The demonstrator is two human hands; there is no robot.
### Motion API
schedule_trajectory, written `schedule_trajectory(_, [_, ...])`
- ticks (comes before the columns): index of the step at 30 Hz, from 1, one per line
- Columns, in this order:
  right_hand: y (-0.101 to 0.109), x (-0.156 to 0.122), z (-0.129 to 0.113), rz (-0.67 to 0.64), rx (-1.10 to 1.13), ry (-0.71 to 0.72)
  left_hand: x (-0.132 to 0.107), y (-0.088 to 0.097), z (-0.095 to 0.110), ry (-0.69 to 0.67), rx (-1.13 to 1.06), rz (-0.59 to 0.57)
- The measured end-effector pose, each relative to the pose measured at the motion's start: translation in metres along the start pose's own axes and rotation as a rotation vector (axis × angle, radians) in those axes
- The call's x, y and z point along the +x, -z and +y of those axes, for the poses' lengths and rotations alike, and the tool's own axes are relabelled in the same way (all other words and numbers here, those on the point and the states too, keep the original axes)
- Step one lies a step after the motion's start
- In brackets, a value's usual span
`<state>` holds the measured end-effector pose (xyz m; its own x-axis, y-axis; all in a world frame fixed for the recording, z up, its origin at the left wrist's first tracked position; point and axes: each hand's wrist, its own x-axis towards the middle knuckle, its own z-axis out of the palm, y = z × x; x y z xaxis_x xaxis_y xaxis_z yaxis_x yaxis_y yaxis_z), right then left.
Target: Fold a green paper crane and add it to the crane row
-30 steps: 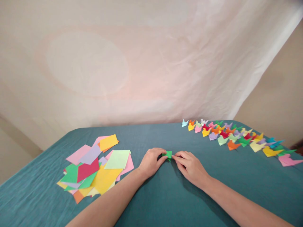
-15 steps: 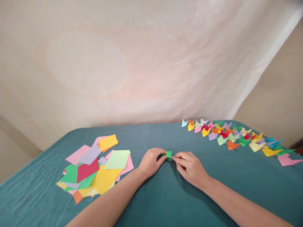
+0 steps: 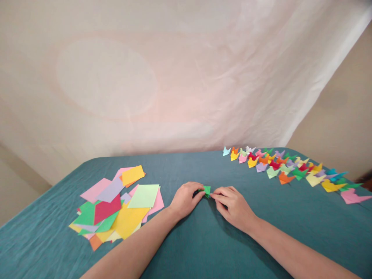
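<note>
A small piece of green folded paper (image 3: 207,190) is held just above the teal cloth, near the middle of the table. My left hand (image 3: 187,198) pinches its left side between thumb and fingers, which hide part of it. From the other side comes my right hand (image 3: 234,205), its thumb and fingers drawn together in a pinch at the paper's lower right edge. How much of the edge lies between those fingertips is too small to see clearly.
Loose coloured paper sheets (image 3: 132,219) lie in an overlapping pile left of my left forearm. Several rows of small folded paper birds (image 3: 286,178) stand at the right back. A pale hanging sheet (image 3: 186,77) rises behind the table (image 3: 186,248).
My right fingertips have shifted very slightly left, closer against the green paper's lower edge. The left hand keeps its hold, and everything else stays where it was.
</note>
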<state>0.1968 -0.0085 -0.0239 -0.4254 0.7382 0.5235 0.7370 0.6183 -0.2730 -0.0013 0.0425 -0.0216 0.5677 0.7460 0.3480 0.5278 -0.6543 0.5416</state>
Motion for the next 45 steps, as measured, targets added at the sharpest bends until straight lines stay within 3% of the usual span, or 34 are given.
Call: schedule_trajectory(45, [-0.0006,-0.0021,-0.0007,0.004,0.016,0.020,0.0000,0.0018,0.0034,-0.034,-0.014,-0.037])
